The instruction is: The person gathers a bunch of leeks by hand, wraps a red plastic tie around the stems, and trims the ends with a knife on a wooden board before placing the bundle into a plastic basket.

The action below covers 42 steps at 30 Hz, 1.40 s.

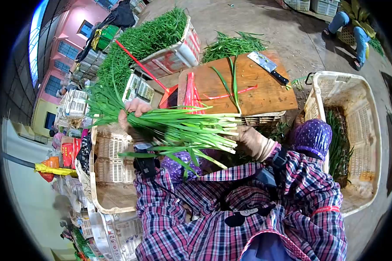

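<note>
Two hands: the left hand (136,108) is closed around the leafy part of a bunch of long green stalks (191,126); the right hand (252,141) is at the pale stem ends, its fingers partly hidden, so whether it grips cannot be told.
Bunch: held up in front of the body, lying roughly crosswise, green leaves toward the left hand and whitish ends toward the right; a few leaves droop below.
Bench: a wooden top (257,98) beyond the bunch, stained dark in places.
Knife: a wide blade (262,61) with a black handle, flat on the far right part of the bench.
Red strips: a bundle (191,93) at the bench's left side, with a thin strip reaching across the wood.
Loose leaves: a few long ones (234,82) on the bench.
Green pile: on the floor (231,45) just past the bench.
Right crate: whitish and dirty (361,108), with greens inside.
Left crate: pale, open (113,161), below the left hand in the view.
Far crate: heaped with greens (161,32), a red pole (139,63) slanting beside it.
Other person: blue-clad legs (360,39) at the upper right.
</note>
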Available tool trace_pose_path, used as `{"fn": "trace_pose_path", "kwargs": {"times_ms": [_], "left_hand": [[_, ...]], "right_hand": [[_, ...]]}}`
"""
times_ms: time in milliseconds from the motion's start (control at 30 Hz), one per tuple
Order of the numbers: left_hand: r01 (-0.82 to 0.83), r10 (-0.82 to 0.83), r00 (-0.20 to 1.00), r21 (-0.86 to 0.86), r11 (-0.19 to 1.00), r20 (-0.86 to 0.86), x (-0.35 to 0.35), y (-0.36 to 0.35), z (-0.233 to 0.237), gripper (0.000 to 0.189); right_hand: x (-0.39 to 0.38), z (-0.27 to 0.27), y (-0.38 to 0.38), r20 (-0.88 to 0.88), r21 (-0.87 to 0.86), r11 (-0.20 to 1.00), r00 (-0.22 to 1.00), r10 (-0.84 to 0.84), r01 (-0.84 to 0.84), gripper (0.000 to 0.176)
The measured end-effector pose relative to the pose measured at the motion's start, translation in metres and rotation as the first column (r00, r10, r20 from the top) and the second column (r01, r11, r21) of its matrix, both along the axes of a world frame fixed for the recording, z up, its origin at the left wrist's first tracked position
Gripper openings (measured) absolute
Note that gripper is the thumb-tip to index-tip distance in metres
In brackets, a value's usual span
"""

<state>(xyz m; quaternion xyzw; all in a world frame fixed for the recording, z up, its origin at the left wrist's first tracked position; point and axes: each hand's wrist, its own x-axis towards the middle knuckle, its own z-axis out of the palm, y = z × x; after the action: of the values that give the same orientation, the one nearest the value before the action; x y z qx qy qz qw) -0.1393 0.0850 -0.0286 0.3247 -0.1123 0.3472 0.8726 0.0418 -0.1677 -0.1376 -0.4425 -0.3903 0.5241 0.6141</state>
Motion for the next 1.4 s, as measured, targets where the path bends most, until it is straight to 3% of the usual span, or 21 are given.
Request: {"fn": "trace_pose_path", "kwargs": {"times_ms": [33, 67, 133, 167, 200, 233, 267, 333, 400, 567, 667, 733, 867, 1067, 1100, 1133, 1200, 1233, 1267, 1333, 1400], "left_hand": [[0.029, -0.029, 0.999, 0.004, 1.0, 0.03, -0.003, 0.004, 0.002, 0.015], [0.058, -0.058, 0.997, 0.009, 0.998, 0.06, -0.005, 0.008, 0.004, 0.016], [0.056, -0.056, 0.996, -0.004, 0.998, 0.068, -0.011, 0.014, 0.005, 0.019], [0.035, -0.036, 0.998, 0.017, 0.999, 0.043, -0.013, 0.014, 0.009, 0.02], [0.016, -0.017, 1.0, 0.039, 0.999, 0.017, -0.015, 0.013, 0.013, 0.021], [0.032, -0.032, 0.999, 0.058, 0.998, 0.001, -0.015, 0.013, 0.016, 0.021], [0.033, -0.033, 0.999, 0.058, 0.998, 0.001, -0.013, 0.013, 0.018, 0.021], [-0.009, 0.01, 1.0, 0.108, 0.994, -0.004, -0.011, 0.013, 0.018, 0.022], [0.03, -0.027, 0.999, 0.172, 0.985, -0.02, -0.004, 0.015, 0.021, 0.024], [0.088, -0.089, 0.996, 0.272, 0.958, -0.009, 0.021, 0.001, 0.023, 0.025], [0.082, -0.076, 0.997, 0.331, 0.94, -0.029, 0.029, -0.01, 0.028, 0.025], [0.1, -0.087, 0.995, 0.353, 0.93, -0.052, 0.033, -0.017, 0.033, 0.025], [0.121, -0.119, 0.993, 0.344, 0.931, -0.026, 0.036, -0.015, 0.034, 0.026], [0.089, -0.09, 0.996, 0.289, 0.953, -0.009, 0.029, -0.007, 0.032, 0.024], [0.069, -0.068, 0.998, 0.294, 0.953, -0.014, 0.028, -0.005, 0.033, 0.024], [0.053, -0.049, 0.999, 0.304, 0.951, -0.022, 0.027, -0.005, 0.034, 0.023], [0.08, -0.08, 0.997, 0.343, 0.936, -0.014, 0.027, -0.005, 0.037, 0.023], [0.082, -0.081, 0.997, 0.342, 0.936, -0.015, 0.027, -0.007, 0.038, 0.023], [0.069, -0.067, 0.998, 0.341, 0.937, -0.019, 0.028, -0.01, 0.038, 0.024], [0.059, -0.054, 0.998, 0.335, 0.94, -0.027, 0.029, -0.014, 0.037, 0.024], [0.142, -0.147, 0.989, 0.38, 0.914, -0.016, 0.034, -0.016, 0.039, 0.024]], "right_hand": [[0.004, 0.012, -0.012, -0.291, -0.264, 0.962, 0.956, -0.018, -0.063, 0.02], [0.016, -0.022, -0.017, -0.109, -0.014, 0.999, 0.993, 0.051, -0.052, 0.017], [0.032, -0.02, -0.03, 0.02, -0.159, 0.986, 0.998, 0.053, -0.049, 0.015], [0.037, -0.016, -0.038, 0.199, -0.265, 0.964, 0.978, 0.063, -0.008, 0.014], [0.04, -0.014, -0.043, 0.369, -0.358, 0.932, 0.925, 0.09, 0.052, 0.014], [0.038, -0.017, -0.046, 0.655, -0.264, 0.948, 0.755, 0.04, 0.179, 0.014], [0.036, -0.022, -0.05, 0.531, -0.137, 0.965, 0.839, -0.119, 0.223, 0.015], [0.026, 0.001, -0.05, 0.264, -0.134, 0.96, 0.943, -0.204, 0.246, 0.018], [0.012, 0.029, -0.047, 0.27, -0.113, 0.948, 0.928, -0.258, 0.297, 0.023], [0.002, 0.032, -0.021, 0.303, -0.164, 0.953, 0.932, -0.198, 0.256, 0.031], [0.0, 0.04, -0.012, 0.082, -0.305, 0.939, 0.986, -0.144, 0.162, 0.024], [-0.002, 0.043, -0.01, -0.107, -0.295, 0.947, 0.98, -0.165, 0.127, 0.011], [-0.002, 0.023, -0.012, -0.329, -0.201, 0.975, 0.931, -0.161, 0.097, 0.014], [0.033, -0.001, -0.041, -0.198, -0.171, 0.985, 0.98, -0.029, -0.006, 0.017], [0.046, -0.005, -0.049, 0.4, -0.255, 0.966, 0.905, 0.143, -0.04, 0.02], [0.053, -0.002, -0.051, 0.824, -0.341, 0.94, 0.475, 0.308, -0.018, 0.027], [0.059, 0.013, -0.059, 0.797, -0.604, 0.779, 0.128, 0.59, 0.171, 0.038], [0.064, 0.014, -0.064, 0.847, -0.53, 0.834, 0.157, 0.508, 0.157, 0.043], [0.066, 0.016, -0.066, 0.889, -0.41, 0.899, 0.291, 0.354, 0.157, 0.043], [0.063, 0.026, -0.056, 0.864, -0.046, 0.979, 0.5, -0.061, 0.198, 0.04], [0.055, 0.045, -0.038, 0.568, -0.306, 0.919, 0.823, -0.033, 0.248, 0.038]]}}
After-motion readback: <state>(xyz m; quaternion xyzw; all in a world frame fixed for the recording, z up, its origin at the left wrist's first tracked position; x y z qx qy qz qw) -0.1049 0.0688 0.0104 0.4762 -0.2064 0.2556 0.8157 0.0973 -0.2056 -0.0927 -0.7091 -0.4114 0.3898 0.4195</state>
